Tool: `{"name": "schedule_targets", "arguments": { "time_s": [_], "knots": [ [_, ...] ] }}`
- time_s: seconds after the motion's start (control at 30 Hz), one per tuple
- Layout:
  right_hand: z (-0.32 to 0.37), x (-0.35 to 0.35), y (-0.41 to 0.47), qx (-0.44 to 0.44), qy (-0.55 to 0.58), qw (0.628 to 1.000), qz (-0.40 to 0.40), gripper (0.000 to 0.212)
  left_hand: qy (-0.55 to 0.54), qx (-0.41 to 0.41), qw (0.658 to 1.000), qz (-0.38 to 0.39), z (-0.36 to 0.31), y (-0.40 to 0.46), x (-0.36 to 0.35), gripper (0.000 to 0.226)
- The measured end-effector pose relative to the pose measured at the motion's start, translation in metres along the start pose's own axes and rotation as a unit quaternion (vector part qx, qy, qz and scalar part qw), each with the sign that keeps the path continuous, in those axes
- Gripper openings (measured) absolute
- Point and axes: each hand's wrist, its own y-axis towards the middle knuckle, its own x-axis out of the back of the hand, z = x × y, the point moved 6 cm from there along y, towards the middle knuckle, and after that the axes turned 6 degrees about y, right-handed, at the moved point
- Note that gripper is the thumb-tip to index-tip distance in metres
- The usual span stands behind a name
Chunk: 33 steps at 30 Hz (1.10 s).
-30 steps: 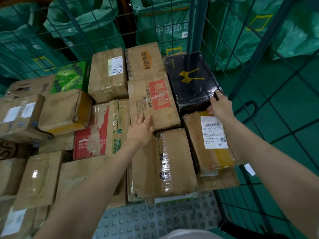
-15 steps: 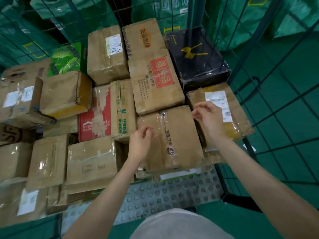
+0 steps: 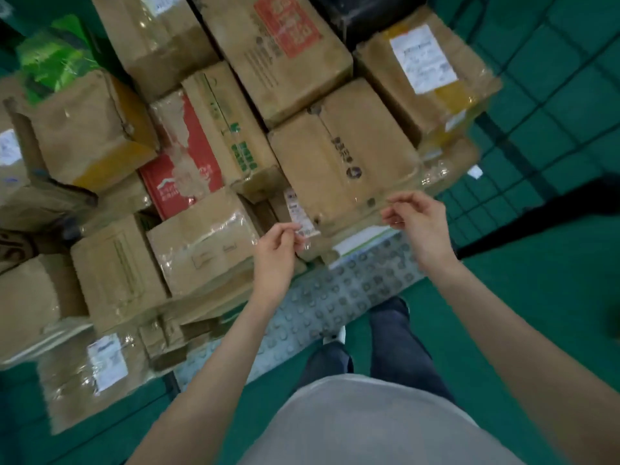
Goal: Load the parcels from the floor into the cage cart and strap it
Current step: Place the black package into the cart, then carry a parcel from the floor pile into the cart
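Before both hands [image 3: 349,229], taped parcel [image 3: 339,162] lengthwise away.

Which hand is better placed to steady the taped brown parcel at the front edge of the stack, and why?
Probably the right hand. It hovers at the near right corner of the taped brown parcel, fingers loosely curled and empty. The left hand sits lower, beside the white label on the parcel's left side.

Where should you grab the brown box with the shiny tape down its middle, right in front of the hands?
Probably by its two long sides, one hand on each, coming from the near open end of the cart. The taped brown box lies flat on top with its short end facing the person; the left hand and right hand hover there, empty. Neighbours crowd both sides, so fingers must wedge in.
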Motion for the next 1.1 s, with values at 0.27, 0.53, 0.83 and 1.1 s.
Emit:
{"name": "schedule_targets", "arguments": {
  "time_s": [0.27,0.53,0.83,1.1],
  "knots": [
    [-0.091,0.076,-0.12,-0.067,0.062,0.984,-0.152,0.025,0.069,-0.001,0.988,0.141,0.046,-0.057,-0.047,0.031],
    [-0.165,0.18,-0.248,-0.114,0.148,0.925,-0.331,0.026,0.127,-0.059,0.94,0.312,0.053,-0.146,-0.15,0.029],
    [-0.232,0.324,-0.408,-0.121,0.206,0.854,-0.462,0.024,0.201,-0.084,0.871,0.441,0.085,-0.313,-0.286,0.031],
    [-0.26,0.436,-0.497,-0.101,0.25,0.807,-0.525,0.025,0.224,-0.093,0.819,0.521,0.103,-0.465,-0.385,0.031]
  ]
}}
